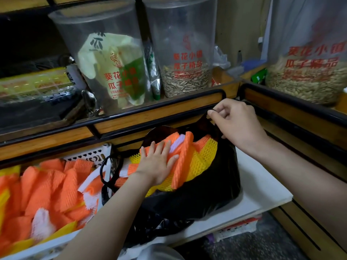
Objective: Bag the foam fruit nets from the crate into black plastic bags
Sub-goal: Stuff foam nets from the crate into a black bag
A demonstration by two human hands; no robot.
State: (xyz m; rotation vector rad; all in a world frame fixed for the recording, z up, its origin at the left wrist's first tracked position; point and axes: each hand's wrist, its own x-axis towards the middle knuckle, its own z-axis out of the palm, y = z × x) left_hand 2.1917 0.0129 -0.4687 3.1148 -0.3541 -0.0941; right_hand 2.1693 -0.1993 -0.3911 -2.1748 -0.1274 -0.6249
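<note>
The left grip [157, 162] lies flat, with the fingers straight and apart, and presses down on the foam fruit nets [202, 156] that fill the mouth of the black plastic bag [210, 188]. The right grip [234, 124], at 1 o'clock of the bag, is pinched on the bag's handle and holds this edge up. I judge that this bag is almost full: orange, yellow and white nets rise to its rim, so closing it is probably the next thing. The task as a whole does not look near its end, because the crate [88, 153], at 9 o'clock of the bag, has many nets heaped inside it. The bag stands on a white counter [262, 190], with the crate just beside it. At 12 o'clock a wooden shelf [150, 121] carries clear jars [185, 53], two of them with seeds in the bottom. At 5 o'clock a grey floor [262, 246] shows.
</note>
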